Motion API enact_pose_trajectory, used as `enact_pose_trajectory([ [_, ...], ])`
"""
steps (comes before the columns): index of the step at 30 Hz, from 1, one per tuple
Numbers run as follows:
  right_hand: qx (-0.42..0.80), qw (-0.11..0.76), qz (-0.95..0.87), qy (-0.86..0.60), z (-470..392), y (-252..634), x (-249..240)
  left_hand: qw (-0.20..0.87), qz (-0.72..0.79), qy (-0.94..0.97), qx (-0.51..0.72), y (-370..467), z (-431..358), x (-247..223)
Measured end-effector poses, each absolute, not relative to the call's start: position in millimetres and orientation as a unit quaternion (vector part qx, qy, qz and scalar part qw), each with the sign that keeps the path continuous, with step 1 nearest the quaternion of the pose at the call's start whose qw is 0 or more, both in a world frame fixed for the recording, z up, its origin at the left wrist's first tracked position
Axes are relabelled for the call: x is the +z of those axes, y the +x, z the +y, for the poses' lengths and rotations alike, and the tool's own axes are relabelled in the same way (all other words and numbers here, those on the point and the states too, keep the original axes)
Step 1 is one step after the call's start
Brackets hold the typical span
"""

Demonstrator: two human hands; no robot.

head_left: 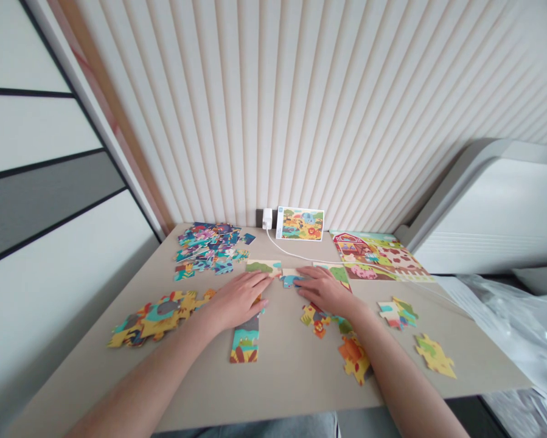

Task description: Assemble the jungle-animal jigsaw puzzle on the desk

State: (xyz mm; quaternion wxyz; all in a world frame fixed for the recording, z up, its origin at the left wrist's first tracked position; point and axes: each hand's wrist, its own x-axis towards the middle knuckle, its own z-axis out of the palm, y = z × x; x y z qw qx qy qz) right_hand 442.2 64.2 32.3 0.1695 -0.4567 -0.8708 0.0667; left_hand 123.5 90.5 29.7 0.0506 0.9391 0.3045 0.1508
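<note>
My left hand [244, 299] lies with stretched fingers over a partly joined jigsaw strip. Its fingertips rest by a puzzle piece with a green tree [263, 266], and its thumb is apart. Below it runs the strip's lower part, with a green crocodile on blue [244, 344]. My right hand [327, 291] is spread flat, its fingertips touching the right side of a blue elephant piece [290, 278]. A piece with green foliage [339, 272] shows behind that hand. Under its wrist sit lion pieces [319, 325] and an orange-and-yellow piece [355, 359], partly covered by my forearm.
A pile of dark blue pieces [213, 243] lies at back left, yellow pieces [157, 316] nearer. A picture card [300, 224] leans on the wall beside a white charger [267, 219]. Its cable crosses a finished farm puzzle [392, 258]. Loose pieces [435, 354] lie right.
</note>
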Motion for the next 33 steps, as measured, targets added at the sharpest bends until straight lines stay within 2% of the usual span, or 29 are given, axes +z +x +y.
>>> enact_pose_trajectory([
  [8,0.048,0.2,-0.838,-0.505,79.1,445.4,24.3,0.049,0.301,0.941,0.148,124.5,90.3,31.1],
  [13,0.076,0.202,-0.836,-0.505,94.4,447.6,24.3,0.044,0.299,0.94,0.158,124.1,91.9,26.5],
  [33,0.05,0.218,-0.793,-0.566,104.8,476.7,11.7,0.052,0.295,0.94,0.164,124.4,90.4,29.7],
])
